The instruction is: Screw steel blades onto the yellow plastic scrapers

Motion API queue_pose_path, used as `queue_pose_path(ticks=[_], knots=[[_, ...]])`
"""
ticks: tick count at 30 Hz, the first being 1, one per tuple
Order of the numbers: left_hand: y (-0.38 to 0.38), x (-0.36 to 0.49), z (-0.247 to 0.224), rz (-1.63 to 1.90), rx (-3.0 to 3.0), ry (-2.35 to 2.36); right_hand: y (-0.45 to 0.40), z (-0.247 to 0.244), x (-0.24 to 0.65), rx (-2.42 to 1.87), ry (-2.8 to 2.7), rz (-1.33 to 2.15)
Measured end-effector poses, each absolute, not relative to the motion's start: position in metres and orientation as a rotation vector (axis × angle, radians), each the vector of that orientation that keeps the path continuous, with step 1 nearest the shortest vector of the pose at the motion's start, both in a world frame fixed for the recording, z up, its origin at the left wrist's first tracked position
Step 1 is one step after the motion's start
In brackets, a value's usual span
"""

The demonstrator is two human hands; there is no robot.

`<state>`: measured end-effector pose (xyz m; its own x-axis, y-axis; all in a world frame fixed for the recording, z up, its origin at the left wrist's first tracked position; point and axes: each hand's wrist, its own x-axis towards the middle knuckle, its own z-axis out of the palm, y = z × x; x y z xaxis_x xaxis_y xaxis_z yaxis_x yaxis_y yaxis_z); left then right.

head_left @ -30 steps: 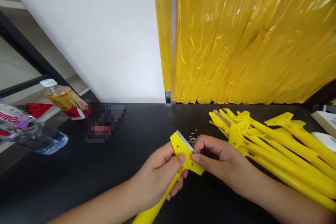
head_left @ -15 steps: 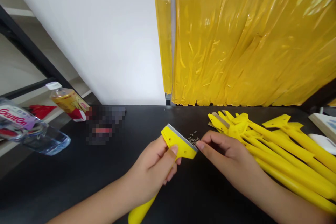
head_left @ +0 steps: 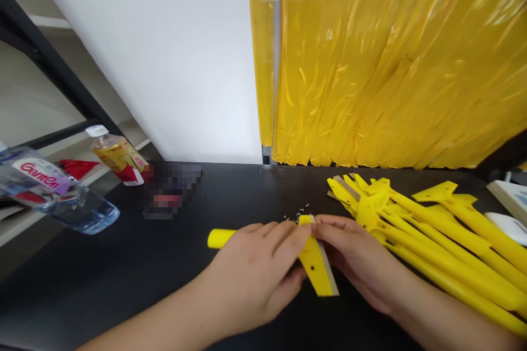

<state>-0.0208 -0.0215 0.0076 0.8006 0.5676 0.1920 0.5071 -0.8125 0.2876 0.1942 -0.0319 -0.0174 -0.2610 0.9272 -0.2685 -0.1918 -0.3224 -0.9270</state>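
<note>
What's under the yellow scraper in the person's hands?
The black bench top shows below the yellow scraper, with small metal bits lying just beyond it. The left hand and right hand cover whatever lies directly beneath their grip.

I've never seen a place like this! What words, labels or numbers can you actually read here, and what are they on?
"GamEn" (red letters): label on the water bottle.
Amber bottle: label too small to read.
White pack: blue print too small to read.
Blurred patch: unreadable.
Yellow scraper: no print visible.
</note>
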Motion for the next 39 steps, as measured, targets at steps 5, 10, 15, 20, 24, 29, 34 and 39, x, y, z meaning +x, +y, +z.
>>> queue_pose_path(ticks=[5,10,15,20,24,29,34,39], knots=[[-0.015,-0.024,0.022,0.387,1.896,0.938,-0.024,-0.006,0.207,-1.129,-1.423,1.544],[-0.011,-0.015,0.006,0.159,1.092,0.624,-0.032,-0.004,0.206,-1.131,-1.622,1.541],[-0.017,-0.006,-0.004,0.24,0.94,0.692,-0.03,-0.008,0.204,-1.177,-1.673,1.439],[-0.002,-0.015,0.002,0.555,0.945,0.871,-0.017,-0.009,0.219,-1.388,-1.702,0.948],[0.014,-0.026,0.002,0.775,1.03,0.945,-0.01,-0.015,0.23,-1.431,-2.026,0.625],[0.013,-0.025,-0.002,0.845,1.091,0.962,-0.01,-0.029,0.225,-1.336,-2.43,0.327],[0.008,-0.021,-0.002,0.831,1.058,0.94,-0.01,-0.035,0.22,-1.378,-2.493,0.268],[0.009,-0.021,-0.003,0.812,1.036,0.936,-0.009,-0.037,0.219,-1.378,-2.455,0.322]])
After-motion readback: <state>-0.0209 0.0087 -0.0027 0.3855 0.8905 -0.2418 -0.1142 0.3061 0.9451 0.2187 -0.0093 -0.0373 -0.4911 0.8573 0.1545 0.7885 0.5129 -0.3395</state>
